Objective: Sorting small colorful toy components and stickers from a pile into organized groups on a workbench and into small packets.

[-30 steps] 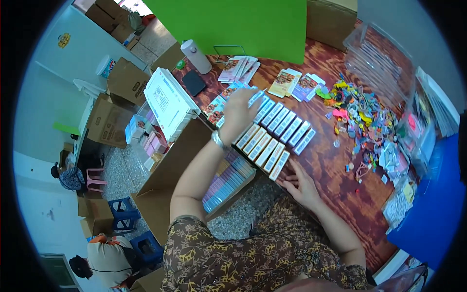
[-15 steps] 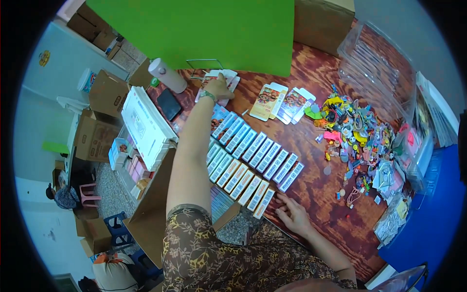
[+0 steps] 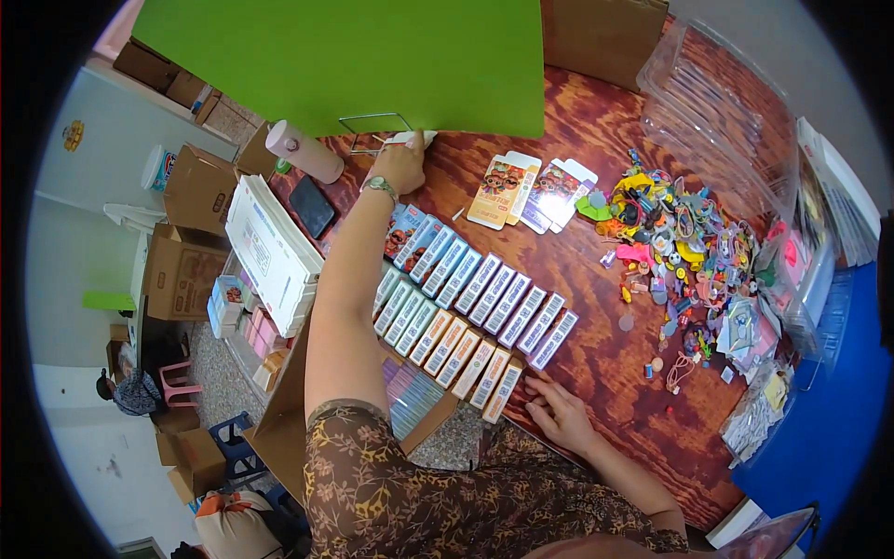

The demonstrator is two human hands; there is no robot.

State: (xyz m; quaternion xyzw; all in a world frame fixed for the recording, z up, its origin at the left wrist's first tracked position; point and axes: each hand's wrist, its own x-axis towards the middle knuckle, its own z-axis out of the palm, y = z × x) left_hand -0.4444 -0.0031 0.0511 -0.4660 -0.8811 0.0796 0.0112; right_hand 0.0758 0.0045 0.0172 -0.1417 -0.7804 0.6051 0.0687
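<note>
My left hand [image 3: 400, 170], with a band at the wrist, reaches far across the table to the foot of the green board. Its fingers close on flat white printed cartons [image 3: 424, 137], mostly hidden by the hand. Beside them stands a wire holder [image 3: 358, 124]. Below my left arm lie two rows of small boxes: blue to purple ones [image 3: 480, 284] behind, green to orange ones [image 3: 436, 337] in front. My right hand [image 3: 562, 415] rests at the table's near edge, fingers loosely stretched, beside the last orange box [image 3: 503, 391]; it holds nothing.
Two flat cartons, orange [image 3: 503, 191] and purple [image 3: 557, 196], lie mid-table. To their right is a pile of small colourful trinkets [image 3: 684, 252], with clear plastic trays [image 3: 717, 102] behind. A pink bottle [image 3: 307, 154] and a phone [image 3: 312, 206] are at left.
My left hand has moved farther toward the green board, and the cartons spread under it now show only as a small white part. My right hand stays at the table edge.
</note>
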